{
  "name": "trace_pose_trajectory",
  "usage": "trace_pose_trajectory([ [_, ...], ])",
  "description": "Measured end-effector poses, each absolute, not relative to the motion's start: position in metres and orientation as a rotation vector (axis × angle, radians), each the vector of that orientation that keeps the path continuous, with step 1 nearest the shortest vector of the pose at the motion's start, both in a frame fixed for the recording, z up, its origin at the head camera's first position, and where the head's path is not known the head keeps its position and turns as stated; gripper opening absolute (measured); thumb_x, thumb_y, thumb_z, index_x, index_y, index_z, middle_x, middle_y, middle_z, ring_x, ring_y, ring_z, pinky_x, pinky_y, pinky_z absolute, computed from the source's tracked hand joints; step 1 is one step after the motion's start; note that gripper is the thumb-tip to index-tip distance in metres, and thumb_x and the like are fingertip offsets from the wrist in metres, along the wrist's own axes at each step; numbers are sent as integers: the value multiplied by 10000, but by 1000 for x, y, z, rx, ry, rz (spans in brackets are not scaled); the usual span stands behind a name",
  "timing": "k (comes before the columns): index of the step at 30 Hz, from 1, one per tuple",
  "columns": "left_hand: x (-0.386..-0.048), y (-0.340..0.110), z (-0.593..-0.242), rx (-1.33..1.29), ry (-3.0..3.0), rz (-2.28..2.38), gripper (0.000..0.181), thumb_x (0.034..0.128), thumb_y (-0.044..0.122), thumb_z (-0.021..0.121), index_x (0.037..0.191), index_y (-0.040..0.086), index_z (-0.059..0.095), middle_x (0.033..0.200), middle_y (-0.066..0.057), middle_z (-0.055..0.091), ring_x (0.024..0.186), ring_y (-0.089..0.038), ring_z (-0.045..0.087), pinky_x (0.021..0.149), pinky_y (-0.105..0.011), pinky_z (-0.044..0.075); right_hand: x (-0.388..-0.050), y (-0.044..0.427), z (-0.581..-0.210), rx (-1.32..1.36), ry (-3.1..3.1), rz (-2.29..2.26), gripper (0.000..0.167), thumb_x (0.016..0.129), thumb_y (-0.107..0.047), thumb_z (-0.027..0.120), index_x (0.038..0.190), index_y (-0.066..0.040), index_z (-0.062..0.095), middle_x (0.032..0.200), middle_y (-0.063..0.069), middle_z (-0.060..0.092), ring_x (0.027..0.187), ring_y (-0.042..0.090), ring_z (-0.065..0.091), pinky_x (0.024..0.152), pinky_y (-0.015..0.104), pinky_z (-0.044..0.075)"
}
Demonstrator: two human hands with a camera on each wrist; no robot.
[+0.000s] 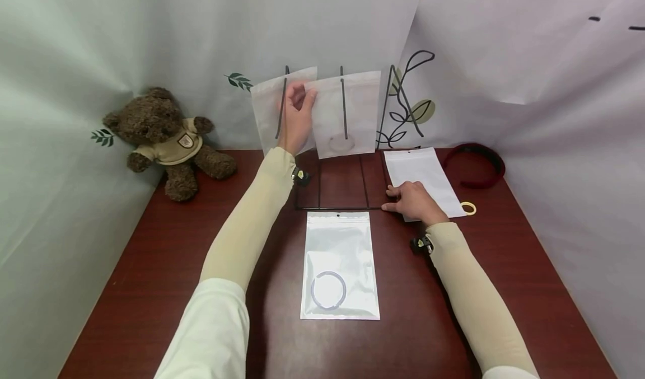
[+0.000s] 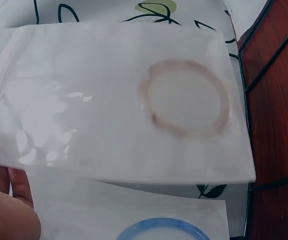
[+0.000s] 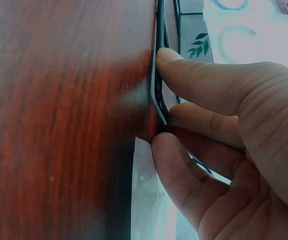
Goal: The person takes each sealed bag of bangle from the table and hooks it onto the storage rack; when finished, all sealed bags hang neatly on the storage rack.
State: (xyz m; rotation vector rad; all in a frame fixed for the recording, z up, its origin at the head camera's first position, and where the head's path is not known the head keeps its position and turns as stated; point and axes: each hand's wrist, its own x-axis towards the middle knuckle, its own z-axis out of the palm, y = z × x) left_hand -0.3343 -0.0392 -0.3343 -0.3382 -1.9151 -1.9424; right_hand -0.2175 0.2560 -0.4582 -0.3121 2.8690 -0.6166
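Observation:
My left hand point(image 1: 297, 116) is raised at a black wire rack point(image 1: 345, 110), where its fingertips pinch the upper left edge of a translucent zip bag point(image 1: 360, 107). That bag hangs on the middle prong and has a pinkish ring point(image 2: 186, 99) inside. Beside it, a second bag point(image 1: 264, 102) hangs on the left prong, partly behind the hand; a blue ring point(image 2: 163, 227) shows in it. My right hand point(image 1: 415, 200) grips the front right corner of the rack's base wire point(image 3: 159, 95) between thumb and fingers.
In front of the rack lies a zip bag point(image 1: 337, 244) with a lilac ring. A white bag point(image 1: 415, 169), a yellow ring point(image 1: 468, 208) and a dark red headband point(image 1: 499, 169) lie at the right. A teddy bear point(image 1: 168, 144) sits at the back left, against the curtain.

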Motion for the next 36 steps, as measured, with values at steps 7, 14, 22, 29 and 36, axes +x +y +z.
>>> trace_pose_trajectory([
  [7, -313, -58, -337, -375, -1851, -1865, 200, 1026, 38, 668, 1205, -51, 681, 1215, -210, 733, 1118, -164, 703, 1019, -252, 531, -217, 254, -458, -309, 2872, -607, 567, 945, -323, 809, 1398, -16, 661, 1465, 149, 624, 1410, 434, 543, 1257, 579, 255],
  [14, -306, -92, -372, -419, -2013, -1715, 228, 1021, 158, 718, 1171, -13, 731, 1180, -177, 762, 1084, -202, 719, 995, -282, 549, -217, 253, -457, -304, 2857, -615, 571, 955, -331, 798, 1414, -26, 650, 1480, 144, 613, 1429, 455, 510, 1252, 589, 276],
  [22, -274, -118, -415, -484, -2400, -1652, 246, 995, 224, 766, 1188, 73, 755, 1181, -107, 771, 1100, -229, 723, 974, -411, 572, -216, 256, -457, -262, 2840, -613, 573, 970, -333, 781, 1442, -46, 628, 1510, 134, 592, 1472, 483, 435, 1246, 596, 297],
  [29, -259, -133, -444, -506, -2768, -1530, 457, 1006, 315, 749, 1411, 120, 660, 1414, -83, 681, 1304, -271, 657, 1067, -502, 543, -215, 255, -456, -266, 2848, -604, 576, 965, -333, 784, 1430, -29, 631, 1505, 149, 590, 1458, 493, 445, 1242, 608, 295],
  [36, -254, -144, -459, -569, -3029, -1240, 721, 975, 382, 778, 1595, 165, 482, 1641, -105, 484, 1549, -345, 413, 1225, -588, 373, -214, 255, -456, -260, 2843, -615, 582, 970, -335, 780, 1442, -32, 622, 1518, 144, 581, 1471, 508, 413, 1241, 610, 297],
])
